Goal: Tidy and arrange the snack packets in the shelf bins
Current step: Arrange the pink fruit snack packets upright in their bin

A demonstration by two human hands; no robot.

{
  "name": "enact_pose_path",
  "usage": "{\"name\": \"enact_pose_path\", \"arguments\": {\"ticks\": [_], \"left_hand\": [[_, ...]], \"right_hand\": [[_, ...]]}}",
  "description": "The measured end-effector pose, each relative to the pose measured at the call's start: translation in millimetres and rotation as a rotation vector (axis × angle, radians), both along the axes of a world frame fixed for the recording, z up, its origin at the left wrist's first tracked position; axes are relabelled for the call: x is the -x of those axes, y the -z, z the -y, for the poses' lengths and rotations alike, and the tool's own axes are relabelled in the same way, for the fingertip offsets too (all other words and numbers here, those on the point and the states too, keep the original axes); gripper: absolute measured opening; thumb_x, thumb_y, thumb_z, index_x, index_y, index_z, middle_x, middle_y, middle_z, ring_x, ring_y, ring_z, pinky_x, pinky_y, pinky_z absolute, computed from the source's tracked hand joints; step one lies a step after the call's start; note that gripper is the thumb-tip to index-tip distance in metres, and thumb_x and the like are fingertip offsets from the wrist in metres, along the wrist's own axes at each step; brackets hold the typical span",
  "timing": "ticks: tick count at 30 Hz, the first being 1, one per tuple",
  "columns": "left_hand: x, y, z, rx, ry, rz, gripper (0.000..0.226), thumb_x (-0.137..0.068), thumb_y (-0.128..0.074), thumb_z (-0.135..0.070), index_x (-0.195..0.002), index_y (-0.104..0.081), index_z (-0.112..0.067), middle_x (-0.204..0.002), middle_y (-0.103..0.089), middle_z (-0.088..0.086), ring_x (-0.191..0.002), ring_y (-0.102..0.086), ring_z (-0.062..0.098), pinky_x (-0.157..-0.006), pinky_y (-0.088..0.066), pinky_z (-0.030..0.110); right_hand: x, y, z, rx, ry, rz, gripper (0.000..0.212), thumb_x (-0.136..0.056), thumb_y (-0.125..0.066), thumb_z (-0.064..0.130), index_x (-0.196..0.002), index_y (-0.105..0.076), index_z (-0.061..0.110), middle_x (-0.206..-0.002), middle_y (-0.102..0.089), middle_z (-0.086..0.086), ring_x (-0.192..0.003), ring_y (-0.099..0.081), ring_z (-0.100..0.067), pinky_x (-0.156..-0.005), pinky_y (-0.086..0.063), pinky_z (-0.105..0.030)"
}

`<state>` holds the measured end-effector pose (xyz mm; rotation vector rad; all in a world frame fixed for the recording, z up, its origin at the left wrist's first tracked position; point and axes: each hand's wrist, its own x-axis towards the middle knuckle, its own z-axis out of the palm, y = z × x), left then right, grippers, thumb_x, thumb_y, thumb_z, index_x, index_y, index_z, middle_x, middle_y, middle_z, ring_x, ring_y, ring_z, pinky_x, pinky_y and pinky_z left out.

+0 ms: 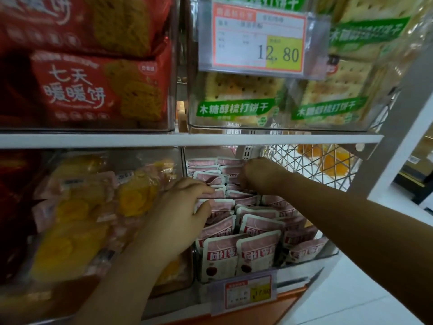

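Observation:
A clear bin on the lower shelf holds several pink snack packets standing in rows. My left hand reaches in from the left, its fingers curled over the tops of the middle-row packets and its thumb pressed against them. Deeper in the bin, my right hand has its fingers bent down round the back-row packets. The fingertips of the right hand are hidden behind the packets.
Left of this bin is a clear bin of yellow snack packs. The upper shelf carries red biscuit bags and green-labelled cracker packs behind a price tag. A wire mesh side panel closes the right.

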<state>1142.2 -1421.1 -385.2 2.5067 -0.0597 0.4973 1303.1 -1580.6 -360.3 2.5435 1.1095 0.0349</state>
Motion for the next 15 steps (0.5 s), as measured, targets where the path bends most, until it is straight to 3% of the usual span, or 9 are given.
{"name": "enact_pose_path", "arguments": {"ticks": [4,8,11,13,15], "left_hand": [[0,-4,-6,0.024,-0.078,0.023,0.025,-0.093,-0.05,-0.025,-0.115,-0.062,-0.029,-0.121,-0.056,-0.011,-0.112,-0.048,0.005,-0.096,-0.035,0.02],[1,-11,-15,0.097,-0.218,0.035,0.023,-0.094,-0.05,-0.023,-0.11,-0.062,-0.033,-0.114,-0.061,-0.008,-0.092,-0.051,0.005,-0.079,-0.035,0.018],[3,-12,-19,0.136,-0.26,0.017,0.021,-0.094,-0.049,-0.026,-0.108,-0.061,-0.037,-0.106,-0.062,-0.01,-0.069,-0.048,0.001,-0.061,-0.034,0.012],[4,-12,-19,0.138,-0.262,0.011,0.02,-0.094,-0.049,-0.028,-0.107,-0.06,-0.039,-0.1,-0.061,-0.01,-0.063,-0.044,-0.002,-0.061,-0.03,0.005],[4,-13,-20,0.141,-0.258,-0.002,0.02,-0.094,-0.049,-0.028,-0.107,-0.059,-0.039,-0.095,-0.059,-0.011,-0.064,-0.045,-0.003,-0.062,-0.031,0.006]], "right_hand": [[-1,-10,-6,-0.055,0.016,0.06,0.023,-0.093,-0.046,0.017,-0.102,-0.067,0.017,-0.112,-0.065,-0.005,-0.106,-0.06,-0.026,-0.089,-0.045,-0.036],[10,-10,-33,-0.463,-0.013,-0.163,0.024,-0.091,-0.053,0.024,-0.108,-0.068,0.015,-0.116,-0.066,-0.002,-0.107,-0.059,-0.019,-0.089,-0.042,-0.023],[9,-1,-54,-0.515,0.046,-0.3,0.024,-0.089,-0.058,0.021,-0.108,-0.069,0.01,-0.116,-0.065,-0.007,-0.106,-0.059,-0.019,-0.086,-0.04,-0.021],[7,0,-60,-0.563,0.091,-0.35,0.024,-0.086,-0.062,0.015,-0.106,-0.069,0.005,-0.115,-0.066,-0.009,-0.105,-0.059,-0.021,-0.087,-0.041,-0.022],[7,-3,-61,-0.539,0.092,-0.373,0.023,-0.083,-0.066,0.013,-0.103,-0.07,0.002,-0.111,-0.067,-0.01,-0.104,-0.06,-0.021,-0.085,-0.04,-0.021]]}}
